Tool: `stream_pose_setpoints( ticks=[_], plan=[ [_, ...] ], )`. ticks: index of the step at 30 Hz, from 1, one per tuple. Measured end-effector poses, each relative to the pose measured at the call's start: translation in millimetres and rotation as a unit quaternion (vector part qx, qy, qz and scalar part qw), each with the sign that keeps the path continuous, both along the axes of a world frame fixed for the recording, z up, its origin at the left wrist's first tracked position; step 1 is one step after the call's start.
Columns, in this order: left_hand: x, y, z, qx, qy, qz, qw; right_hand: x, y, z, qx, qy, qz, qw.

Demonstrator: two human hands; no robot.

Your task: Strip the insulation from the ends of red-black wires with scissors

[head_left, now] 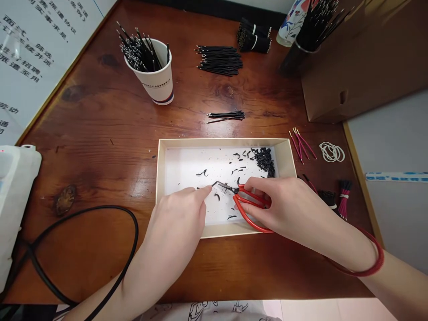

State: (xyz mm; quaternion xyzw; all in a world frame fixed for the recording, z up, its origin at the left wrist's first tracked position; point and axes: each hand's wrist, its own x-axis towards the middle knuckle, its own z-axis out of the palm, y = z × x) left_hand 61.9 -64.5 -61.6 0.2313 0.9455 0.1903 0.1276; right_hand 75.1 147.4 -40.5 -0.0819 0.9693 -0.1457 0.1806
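My right hand point(267, 200) is closed around the red handles of a pair of scissors point(249, 198), whose metal blades point left over a shallow cream box point(161, 169). At the blade tips, my left hand point(183, 207) pinches a short black wire point(214, 183) between thumb and index finger. Most of that wire is hidden by the fingers. Inside the box, short black offcuts are scattered over the white bottom, with a dense pile of offcuts point(264, 161) in the far right corner.
Beyond the box lie a small bunch of black wires point(226, 116) and a larger bunch point(220, 60). A paper cup point(157, 84) holds more. Pink wires point(302, 145) and pale rubber bands point(331, 152) lie right, near a cardboard box point(361, 67). A black cable point(133, 232) loops over my left forearm.
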Motion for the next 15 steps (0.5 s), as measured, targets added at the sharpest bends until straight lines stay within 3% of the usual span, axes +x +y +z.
stream_pose_setpoints(
  ticks=[11, 15],
  plan=[
    [-1.7, 0.3, 0.7, -0.003, 0.0, 0.0, 1.0, -3.4, -5.5, 4.9, -0.008, -0.025, -0.013, 1.0],
    [-1.8, 0.6, 2.5, -0.006, -0.01, 0.006, 1.0, -4.3, -8.1, 6.9, 0.012, -0.008, 0.01, 1.0]
  ],
)
